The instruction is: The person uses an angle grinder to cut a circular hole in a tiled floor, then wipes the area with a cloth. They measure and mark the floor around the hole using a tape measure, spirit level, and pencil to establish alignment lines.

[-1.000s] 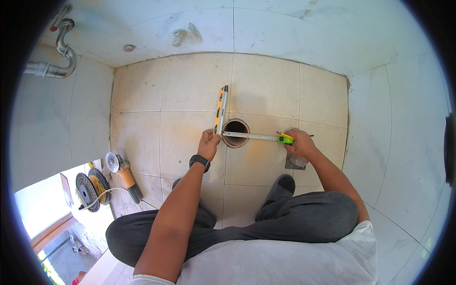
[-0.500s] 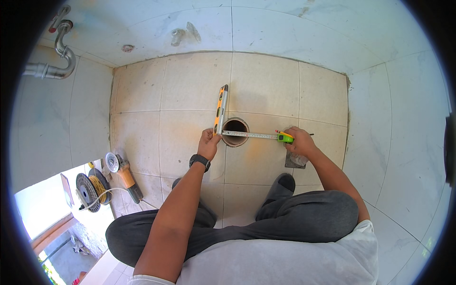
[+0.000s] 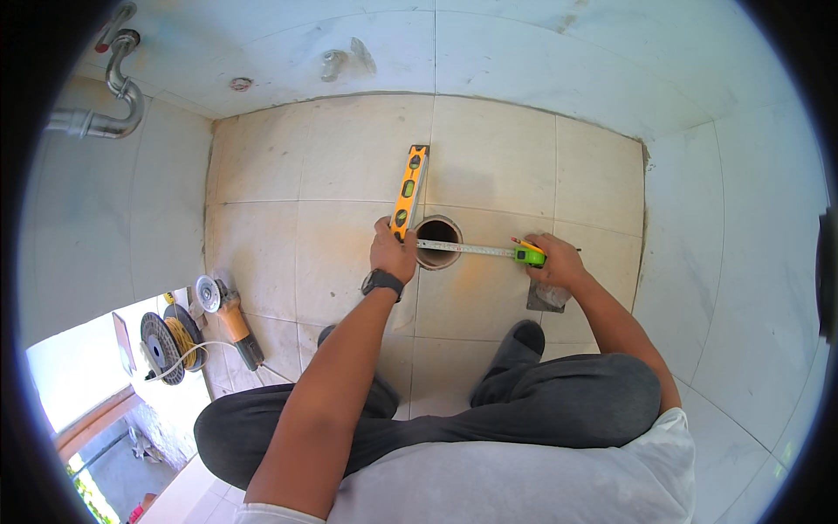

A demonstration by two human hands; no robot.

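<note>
My left hand [image 3: 394,251] is closed on the near end of a short orange spirit level [image 3: 408,190], which points away from me. In my right hand [image 3: 556,260] is a green tape measure [image 3: 529,255], with a pencil [image 3: 525,244] also between the fingers. Its metal blade [image 3: 476,250] runs out leftward to my left fingers, across the near part of a round drain pipe opening [image 3: 439,230] in the tiled floor. The blade's tip, by my left fingers, is partly hidden.
At the left lie an angle grinder [image 3: 231,316] and a cable reel [image 3: 163,348] with a white cord. A dark flat plate [image 3: 547,295] with a lump on it lies below my right hand. Chrome drain piping [image 3: 122,100] hangs at the upper left. Tiled walls [image 3: 532,61] surround the floor.
My left hand has shifted slightly right and turned, with the level tilting to show its broad orange face. The tape measure stays stretched across the pipe; the whole view has shifted slightly.
</note>
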